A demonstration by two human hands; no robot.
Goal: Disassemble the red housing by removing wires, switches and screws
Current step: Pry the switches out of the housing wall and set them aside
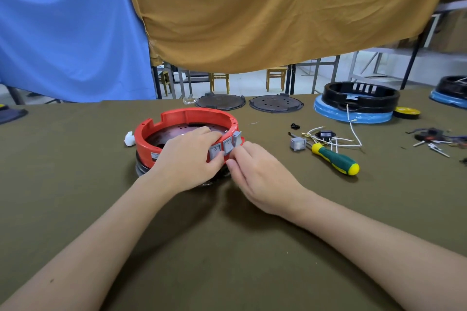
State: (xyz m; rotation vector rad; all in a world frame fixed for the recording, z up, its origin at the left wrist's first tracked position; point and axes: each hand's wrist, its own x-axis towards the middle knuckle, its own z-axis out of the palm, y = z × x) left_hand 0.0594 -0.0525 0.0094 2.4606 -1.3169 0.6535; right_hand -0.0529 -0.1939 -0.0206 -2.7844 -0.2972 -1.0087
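Red plastic, ring-shaped, the housing [177, 121] sits near the middle of the desk [75, 184], a little toward the far edge, resting on a dark base. The desk is covered in olive cloth. Three grey switches [225, 145] sit in a row in the housing's near right wall.

The left hand [189, 159] lies over the near rim, its fingers curled over the wall into the ring and its thumb on the outside below the leftmost switch, so it grips the wall. The right hand [257, 171] is just beside the switches on the outside, its fingers bent with the tips touching at the wall under the switches; whether it pinches anything I cannot tell.

A small white piece [129, 138] lies touching the housing's left side. To the right of the housing, well apart, lie a loose grey switch [297, 144], a tangle of white wires [336, 140] with a black part [324, 134], and a screwdriver [333, 159] with a green and yellow handle.

Along the far edge lie two dark round plates [247, 103] side by side, and further right a black housing [364, 96] on a blue base [351, 112]. Behind the desk hang a blue cloth [63, 33] and an ochre cloth [252, 7].
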